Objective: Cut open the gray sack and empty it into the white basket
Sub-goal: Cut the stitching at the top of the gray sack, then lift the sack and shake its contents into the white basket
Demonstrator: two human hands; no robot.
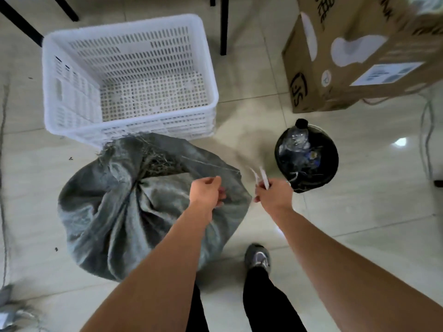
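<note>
Gray sack [134, 207]: centre floor, frayed mouth gaping. White basket [129, 77]: 12 o'clock, touching sack. Black bin [306, 156]: 2 o'clock, holds bottle [298, 135]. Left hand [208, 191] pinches sack edge; right hand [274, 195] grips white scissors [261, 177].

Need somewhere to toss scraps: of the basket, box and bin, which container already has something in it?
The round black bin, right of the gray sack: a clear plastic bottle sticks out. The white basket shows only its bare floor.

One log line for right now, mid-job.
left hand: on sack top | right hand: holds white strips | sack: upright, top frayed open | basket: empty, behind sack
</note>
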